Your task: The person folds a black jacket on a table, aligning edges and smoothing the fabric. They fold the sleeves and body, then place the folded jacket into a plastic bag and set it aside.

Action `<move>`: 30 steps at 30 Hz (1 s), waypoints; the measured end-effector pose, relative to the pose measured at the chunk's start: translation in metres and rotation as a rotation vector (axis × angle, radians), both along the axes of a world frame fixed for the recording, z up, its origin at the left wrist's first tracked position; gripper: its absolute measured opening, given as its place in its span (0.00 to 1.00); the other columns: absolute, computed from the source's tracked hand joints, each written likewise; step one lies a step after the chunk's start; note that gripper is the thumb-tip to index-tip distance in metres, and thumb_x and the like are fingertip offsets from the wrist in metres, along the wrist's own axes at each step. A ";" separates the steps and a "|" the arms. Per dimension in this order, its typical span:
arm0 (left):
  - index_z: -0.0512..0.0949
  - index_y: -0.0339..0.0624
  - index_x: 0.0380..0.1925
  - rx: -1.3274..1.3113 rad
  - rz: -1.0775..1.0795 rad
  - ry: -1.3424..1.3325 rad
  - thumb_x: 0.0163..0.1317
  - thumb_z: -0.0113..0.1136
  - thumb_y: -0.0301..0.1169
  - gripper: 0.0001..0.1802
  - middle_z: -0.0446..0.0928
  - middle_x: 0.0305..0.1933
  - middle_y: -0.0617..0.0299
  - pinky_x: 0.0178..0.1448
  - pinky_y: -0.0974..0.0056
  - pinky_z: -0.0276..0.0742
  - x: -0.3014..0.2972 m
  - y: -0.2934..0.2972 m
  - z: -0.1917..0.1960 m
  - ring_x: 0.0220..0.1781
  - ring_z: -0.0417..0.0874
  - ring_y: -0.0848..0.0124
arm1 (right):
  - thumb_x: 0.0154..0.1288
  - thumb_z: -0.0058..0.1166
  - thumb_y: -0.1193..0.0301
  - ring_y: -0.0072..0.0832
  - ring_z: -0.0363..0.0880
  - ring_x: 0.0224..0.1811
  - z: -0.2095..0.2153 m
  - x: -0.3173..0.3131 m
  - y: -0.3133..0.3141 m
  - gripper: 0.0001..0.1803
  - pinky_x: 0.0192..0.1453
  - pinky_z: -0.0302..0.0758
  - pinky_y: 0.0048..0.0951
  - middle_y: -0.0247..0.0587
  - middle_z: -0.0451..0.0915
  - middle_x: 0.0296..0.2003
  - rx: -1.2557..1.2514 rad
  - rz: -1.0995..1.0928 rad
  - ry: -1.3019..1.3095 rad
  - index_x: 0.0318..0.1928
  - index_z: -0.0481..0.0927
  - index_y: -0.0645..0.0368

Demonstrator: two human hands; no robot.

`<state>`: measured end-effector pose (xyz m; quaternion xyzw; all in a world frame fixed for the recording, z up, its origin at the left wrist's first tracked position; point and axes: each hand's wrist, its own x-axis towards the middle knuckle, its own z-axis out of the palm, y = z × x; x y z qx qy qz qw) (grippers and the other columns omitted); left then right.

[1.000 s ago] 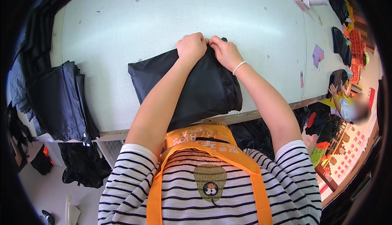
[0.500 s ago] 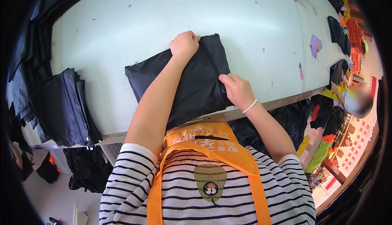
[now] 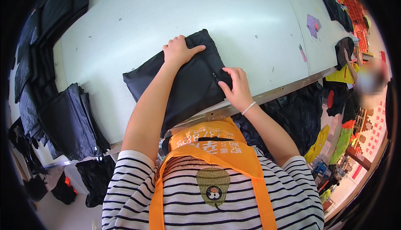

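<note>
A black folded fabric piece (image 3: pixel 190 84), flat and roughly rectangular, lies tilted on the pale table near its front edge. Over its far edge rests my left hand (image 3: pixel 178 51), thumb stretched out and fingers laid apart on the fabric. My right hand (image 3: pixel 238 89) is at the right edge, thumb and forefinger apart, touching the cloth. Just beside its fingertips a small dark tab (image 3: pixel 214 75), possibly a zipper pull, shows on the fabric. My left forearm hides part of the piece's left half.
A stack of black fabric pieces (image 3: pixel 69 119) sits at the table's left front, with more black cloth (image 3: pixel 69 11) behind. A purple scrap (image 3: pixel 312 25) and a pink slim tool (image 3: pixel 302 54) lie on the right. Dark cloth (image 3: pixel 288 109) hangs below the table edge; another person (image 3: pixel 371 82) is at far right.
My left hand has gone from a closed grip on the far edge to spread fingers. The right hand has loosened its pinch on the right edge. The whole view has shifted slightly.
</note>
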<state>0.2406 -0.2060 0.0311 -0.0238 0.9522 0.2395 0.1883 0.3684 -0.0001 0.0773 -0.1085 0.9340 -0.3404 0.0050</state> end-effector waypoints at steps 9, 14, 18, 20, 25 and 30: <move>0.77 0.35 0.36 0.019 0.020 0.067 0.44 0.61 0.68 0.41 0.81 0.35 0.49 0.51 0.55 0.69 0.000 0.006 -0.015 0.42 0.81 0.55 | 0.47 0.65 0.77 0.48 0.64 0.56 -0.047 0.009 -0.010 0.41 0.61 0.62 0.41 0.52 0.65 0.55 0.041 -0.355 -0.141 0.64 0.63 0.54; 0.77 0.37 0.28 0.042 0.032 0.081 0.46 0.62 0.66 0.37 0.80 0.29 0.51 0.50 0.56 0.67 -0.006 0.004 -0.015 0.36 0.82 0.56 | 0.54 0.60 0.74 0.44 0.68 0.52 -0.013 -0.011 -0.004 0.23 0.57 0.67 0.39 0.43 0.73 0.48 0.017 0.027 0.058 0.53 0.76 0.54; 0.76 0.37 0.26 0.053 0.035 0.098 0.46 0.62 0.66 0.36 0.80 0.26 0.51 0.49 0.56 0.67 -0.003 0.005 -0.016 0.33 0.81 0.56 | 0.58 0.57 0.76 0.37 0.72 0.46 -0.004 -0.044 -0.001 0.15 0.52 0.71 0.33 0.39 0.75 0.39 -0.049 0.267 -0.129 0.47 0.81 0.55; 0.76 0.37 0.26 0.057 0.039 0.087 0.46 0.62 0.66 0.36 0.80 0.26 0.51 0.49 0.57 0.67 -0.003 0.005 -0.014 0.33 0.81 0.56 | 0.57 0.57 0.75 0.35 0.74 0.40 0.000 -0.051 0.000 0.13 0.47 0.72 0.32 0.39 0.75 0.34 0.015 0.354 -0.150 0.44 0.80 0.56; 0.75 0.36 0.25 0.073 0.049 0.109 0.45 0.63 0.66 0.37 0.79 0.26 0.49 0.45 0.57 0.72 -0.001 0.003 -0.013 0.33 0.81 0.54 | 0.57 0.55 0.77 0.41 0.75 0.40 0.011 -0.075 -0.007 0.02 0.46 0.73 0.36 0.42 0.76 0.34 0.147 0.482 -0.351 0.32 0.76 0.59; 0.75 0.37 0.25 0.067 0.053 0.118 0.44 0.63 0.67 0.37 0.79 0.26 0.49 0.46 0.57 0.72 -0.002 0.003 -0.017 0.34 0.81 0.54 | 0.55 0.52 0.78 0.44 0.77 0.36 0.021 -0.082 -0.009 0.01 0.41 0.74 0.38 0.47 0.78 0.29 0.280 0.642 -0.413 0.29 0.77 0.60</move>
